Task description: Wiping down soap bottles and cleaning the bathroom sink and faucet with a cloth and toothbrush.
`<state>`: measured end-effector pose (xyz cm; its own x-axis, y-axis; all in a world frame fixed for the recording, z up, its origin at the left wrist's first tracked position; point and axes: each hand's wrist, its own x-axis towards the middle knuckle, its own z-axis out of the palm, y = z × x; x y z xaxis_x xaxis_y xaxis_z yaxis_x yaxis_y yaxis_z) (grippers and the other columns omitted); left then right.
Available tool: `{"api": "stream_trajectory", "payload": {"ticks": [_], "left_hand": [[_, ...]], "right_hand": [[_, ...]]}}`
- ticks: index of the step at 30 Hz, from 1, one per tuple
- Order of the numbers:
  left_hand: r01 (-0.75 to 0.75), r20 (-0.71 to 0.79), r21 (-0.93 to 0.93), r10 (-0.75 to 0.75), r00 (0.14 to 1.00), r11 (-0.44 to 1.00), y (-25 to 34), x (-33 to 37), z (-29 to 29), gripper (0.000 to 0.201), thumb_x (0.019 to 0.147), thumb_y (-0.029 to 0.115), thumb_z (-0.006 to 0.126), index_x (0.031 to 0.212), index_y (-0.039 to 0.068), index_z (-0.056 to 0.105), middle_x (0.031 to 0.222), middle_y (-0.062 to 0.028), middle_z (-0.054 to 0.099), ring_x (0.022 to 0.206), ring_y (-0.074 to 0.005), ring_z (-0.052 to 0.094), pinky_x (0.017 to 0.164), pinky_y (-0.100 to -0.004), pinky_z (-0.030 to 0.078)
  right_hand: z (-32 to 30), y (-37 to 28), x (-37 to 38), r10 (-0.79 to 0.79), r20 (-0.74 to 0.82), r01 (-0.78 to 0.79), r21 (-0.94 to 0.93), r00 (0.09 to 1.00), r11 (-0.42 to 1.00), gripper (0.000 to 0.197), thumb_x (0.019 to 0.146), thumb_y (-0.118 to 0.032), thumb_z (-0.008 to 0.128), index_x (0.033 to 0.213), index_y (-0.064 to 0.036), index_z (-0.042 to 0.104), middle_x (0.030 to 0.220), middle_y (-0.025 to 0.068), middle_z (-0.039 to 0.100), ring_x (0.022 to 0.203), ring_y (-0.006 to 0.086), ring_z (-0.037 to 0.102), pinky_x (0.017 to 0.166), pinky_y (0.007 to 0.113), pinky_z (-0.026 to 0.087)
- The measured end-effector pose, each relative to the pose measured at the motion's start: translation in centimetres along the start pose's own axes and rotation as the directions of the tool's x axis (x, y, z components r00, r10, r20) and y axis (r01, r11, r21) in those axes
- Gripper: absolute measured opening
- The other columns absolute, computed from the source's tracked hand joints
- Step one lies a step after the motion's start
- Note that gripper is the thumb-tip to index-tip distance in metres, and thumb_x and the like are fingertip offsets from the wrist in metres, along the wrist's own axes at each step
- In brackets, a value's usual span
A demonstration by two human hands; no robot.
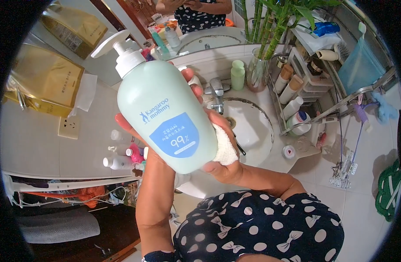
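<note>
Here, at ten o'clock, we see a gold tissue pack hanging on the wall with a white sheet sticking out, and at nine a wall socket below it. Toward eight o'clock we have a small white bottle lying among others. Next we find the left hand, clamped around a pale green pump bottle from behind, much of the palm hidden by it. The bottle is held up just off the centre, leaning so its white pump points to eleven. Against its four o'clock side, the right hand grips a white cloth. Beyond, we see a small green bottle at one, the washbasin at three, and a glass vase of bamboo stems toward one; a blue pouch sits at two.
</note>
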<state>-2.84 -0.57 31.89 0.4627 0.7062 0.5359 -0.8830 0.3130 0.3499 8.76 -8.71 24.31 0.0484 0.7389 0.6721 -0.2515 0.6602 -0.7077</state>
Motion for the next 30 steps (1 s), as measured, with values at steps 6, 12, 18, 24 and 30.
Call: {"api": "stream_trajectory", "payload": {"ticks": [6, 12, 18, 24, 30], "left_hand": [[-0.018, 0.021, 0.029, 0.017, 1.0, 0.999, 0.25, -0.04, -0.32, 0.114, 0.067, 0.081, 0.061, 0.146, 0.006, 0.029, 0.14, -0.0263, 0.037, 0.115, -0.0425, 0.05, 0.09, -0.0505, 0.053], [0.033, 0.043, 0.091, -0.037, 0.998, 0.995, 0.68, 0.11, -0.43, 0.113, 0.064, 0.073, 0.073, 0.145, 0.005, 0.032, 0.139, -0.0183, 0.043, 0.111, -0.0329, 0.049, 0.094, -0.0446, 0.044], [-0.025, 0.001, 0.04, 0.024, 1.0, 0.999, 0.27, -0.01, -0.43, 0.115, 0.067, 0.081, 0.061, 0.145, 0.004, 0.028, 0.137, -0.0258, 0.04, 0.112, -0.0421, 0.052, 0.089, -0.0489, 0.054], [-0.026, 0.014, 0.026, 0.026, 1.0, 0.999, 0.11, -0.13, -0.57, 0.114, 0.068, 0.079, 0.062, 0.146, 0.004, 0.027, 0.136, -0.0255, 0.039, 0.113, -0.0427, 0.051, 0.088, -0.05, 0.054], [0.008, 0.002, 0.103, -0.008, 1.0, 0.995, 0.21, -0.03, -0.21, 0.113, 0.066, 0.075, 0.069, 0.145, 0.004, 0.031, 0.136, -0.0185, 0.044, 0.107, -0.0317, 0.051, 0.093, -0.0438, 0.044]], "right_hand": [[0.17, -0.12, 0.0, 0.026, 0.012, -0.026, 0.005, 1.0, 1.0, 0.09, 0.086, -0.048, 0.068, 0.146, 0.0034, 0.025, 0.148, 0.0226, 0.029, 0.14, 0.0339, 0.027, 0.114, 0.044, 0.021], [-0.14, 0.14, 0.06, -0.049, 0.061, 0.056, -0.105, 0.997, 0.993, 0.091, 0.087, -0.043, 0.068, 0.147, 0.0044, 0.02, 0.148, 0.0195, 0.03, 0.137, 0.0284, 0.032, 0.113, 0.041, 0.023], [-0.14, 0.23, -0.01, -0.047, 0.054, 0.053, -0.117, 0.997, 0.992, 0.091, 0.087, -0.045, 0.068, 0.147, 0.0043, 0.02, 0.147, 0.019, 0.031, 0.136, 0.0276, 0.032, 0.113, 0.04, 0.024], [-0.13, -0.05, -0.05, -0.037, 0.049, 0.043, -0.125, 0.998, 0.991, 0.089, 0.087, -0.044, 0.067, 0.146, 0.0045, 0.021, 0.148, 0.0202, 0.03, 0.137, 0.0291, 0.032, 0.113, 0.041, 0.024], [-0.12, -0.6, 0.21, -0.049, 0.04, 0.053, -0.118, 0.998, 0.992, 0.089, 0.084, -0.044, 0.071, 0.145, 0.0033, 0.026, 0.147, 0.0219, 0.031, 0.138, 0.0346, 0.028, 0.114, 0.043, 0.021]]}}
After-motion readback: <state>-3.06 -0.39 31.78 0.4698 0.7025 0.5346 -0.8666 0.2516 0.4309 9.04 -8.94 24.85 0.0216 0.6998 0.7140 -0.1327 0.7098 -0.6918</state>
